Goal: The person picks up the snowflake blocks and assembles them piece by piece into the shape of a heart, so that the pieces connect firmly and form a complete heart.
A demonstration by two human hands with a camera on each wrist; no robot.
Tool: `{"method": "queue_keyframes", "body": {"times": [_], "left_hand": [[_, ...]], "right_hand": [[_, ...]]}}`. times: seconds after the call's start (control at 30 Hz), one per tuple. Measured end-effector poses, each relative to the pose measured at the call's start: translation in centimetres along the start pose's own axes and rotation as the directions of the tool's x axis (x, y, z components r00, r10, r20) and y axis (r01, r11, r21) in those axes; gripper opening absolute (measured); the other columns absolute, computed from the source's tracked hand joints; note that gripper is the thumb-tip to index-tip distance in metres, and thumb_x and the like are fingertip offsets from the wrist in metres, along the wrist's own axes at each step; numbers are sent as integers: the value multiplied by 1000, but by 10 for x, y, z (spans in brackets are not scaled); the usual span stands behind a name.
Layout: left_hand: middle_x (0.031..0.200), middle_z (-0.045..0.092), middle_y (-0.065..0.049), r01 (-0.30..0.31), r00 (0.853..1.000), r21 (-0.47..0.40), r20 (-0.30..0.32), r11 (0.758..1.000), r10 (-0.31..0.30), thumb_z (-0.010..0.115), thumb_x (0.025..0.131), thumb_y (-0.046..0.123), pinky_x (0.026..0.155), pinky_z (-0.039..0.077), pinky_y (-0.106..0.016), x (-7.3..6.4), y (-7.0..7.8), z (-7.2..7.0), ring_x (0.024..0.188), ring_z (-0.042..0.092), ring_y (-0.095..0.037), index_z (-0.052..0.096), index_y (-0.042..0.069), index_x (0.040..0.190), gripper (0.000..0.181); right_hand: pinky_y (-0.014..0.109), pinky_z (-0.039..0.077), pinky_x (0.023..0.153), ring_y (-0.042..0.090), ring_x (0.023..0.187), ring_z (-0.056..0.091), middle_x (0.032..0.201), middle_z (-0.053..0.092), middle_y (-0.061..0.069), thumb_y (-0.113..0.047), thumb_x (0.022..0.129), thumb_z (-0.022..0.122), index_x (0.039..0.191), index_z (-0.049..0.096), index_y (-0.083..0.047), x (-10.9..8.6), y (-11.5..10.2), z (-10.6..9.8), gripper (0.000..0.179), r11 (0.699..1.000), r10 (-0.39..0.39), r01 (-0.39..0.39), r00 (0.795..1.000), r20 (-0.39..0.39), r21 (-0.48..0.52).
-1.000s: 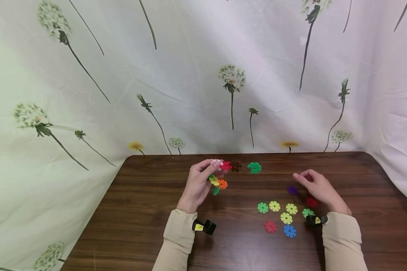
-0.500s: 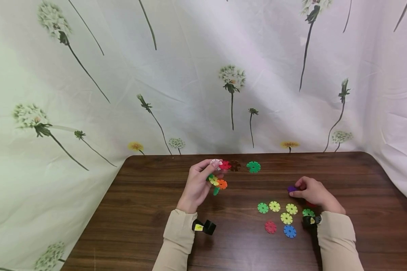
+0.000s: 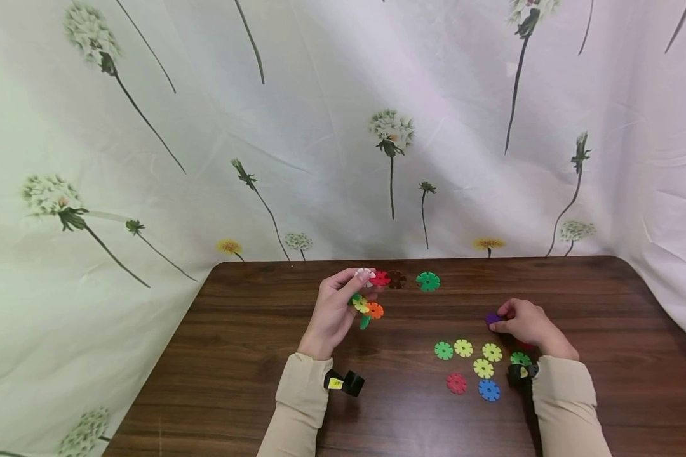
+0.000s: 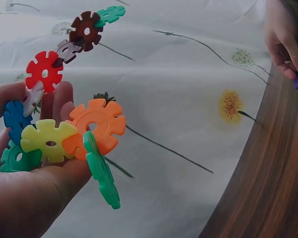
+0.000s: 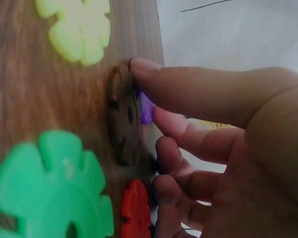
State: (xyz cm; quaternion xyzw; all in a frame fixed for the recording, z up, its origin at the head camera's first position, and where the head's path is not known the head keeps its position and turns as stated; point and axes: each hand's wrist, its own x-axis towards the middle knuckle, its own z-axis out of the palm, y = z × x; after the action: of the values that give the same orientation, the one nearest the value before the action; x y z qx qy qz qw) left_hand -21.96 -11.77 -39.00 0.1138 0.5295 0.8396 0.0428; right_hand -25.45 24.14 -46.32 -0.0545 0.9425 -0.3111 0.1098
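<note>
My left hand (image 3: 328, 311) holds a chain of interlocking notched plastic discs above the table's back part. Thumb and fingers grip it at a white disc (image 4: 33, 98). From there a red disc (image 4: 44, 73), a brown disc (image 4: 86, 31) and a green one stretch away. A yellow disc (image 4: 48, 141), an orange disc (image 4: 100, 124) and another green one hang nearer the palm. At the right, my right hand (image 3: 530, 325) pinches a purple disc (image 3: 492, 320) low over the tabletop, thumb and forefinger at its edge. A loose brown disc (image 5: 124, 116) lies right by the thumb tip.
Loose discs lie on the dark wooden table (image 3: 234, 355) before the right hand: several yellow and green ones, a red disc (image 3: 456, 383) and a blue disc (image 3: 488, 390). Another red disc (image 5: 135, 210) sits under the right hand. A flower-print cloth (image 3: 320, 127) hangs behind the table.
My right hand has come down and slightly left onto the purple disc, and its thumb and forefinger have taken hold of it. The left hand and its chain have hardly moved.
</note>
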Motion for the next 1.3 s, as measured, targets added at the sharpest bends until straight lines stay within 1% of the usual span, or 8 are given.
{"method": "queue_keyframes", "body": {"times": [0.2,0.4,0.5,0.7,0.83,0.97,1.3], "left_hand": [[96,71,1,-3,1000,7,-4,1000,3,60,95,12,81,56,-26,-1,1,1,83,69,-9,73,15,94,13],[95,71,1,1,1000,7,-4,1000,0,62,95,14,82,57,-27,-1,1,0,83,69,-9,73,16,93,12],[95,71,1,2,1000,9,-4,1000,-2,62,94,15,82,57,-27,0,0,0,82,69,-9,74,16,93,12],[95,71,1,7,1000,16,-8,1000,-7,62,94,15,83,56,-27,0,0,1,83,69,-9,73,16,93,12],[95,71,0,9,1000,16,-12,1000,-9,60,95,13,83,56,-27,0,0,1,83,69,-10,73,15,94,13],[96,71,0,4,1000,15,-13,1000,-4,59,95,12,83,56,-27,1,0,0,83,69,-10,73,15,94,14],[98,70,0,-5,1000,17,-15,1000,5,66,92,17,85,56,-29,0,1,-2,84,70,-10,73,15,94,8]], "right_hand": [[31,39,64,29,82,51,88,62,14,-26,80,76,100,58,4,0,-1,0,40,1000,24,-24,1000,0,-12],[30,40,63,26,79,52,87,60,13,-23,80,76,99,56,4,0,-3,0,38,1000,17,-17,1000,-1,0],[30,41,63,24,78,52,86,60,13,-19,80,76,98,55,3,0,-5,0,36,1000,3,-3,1000,-3,15],[30,39,62,22,74,51,83,59,9,-13,79,75,96,53,0,0,-8,1,31,998,-59,59,998,-33,12],[30,39,62,21,73,52,82,60,9,-9,81,71,95,52,-1,0,-10,2,25,996,-88,89,995,-44,14],[30,40,63,21,74,54,84,63,10,-7,84,68,97,52,-2,2,-10,3,21,995,-94,94,995,-35,14],[31,41,64,22,76,54,88,63,11,-6,87,64,98,52,-4,3,-13,6,16,993,-114,114,993,-36,5]]}}
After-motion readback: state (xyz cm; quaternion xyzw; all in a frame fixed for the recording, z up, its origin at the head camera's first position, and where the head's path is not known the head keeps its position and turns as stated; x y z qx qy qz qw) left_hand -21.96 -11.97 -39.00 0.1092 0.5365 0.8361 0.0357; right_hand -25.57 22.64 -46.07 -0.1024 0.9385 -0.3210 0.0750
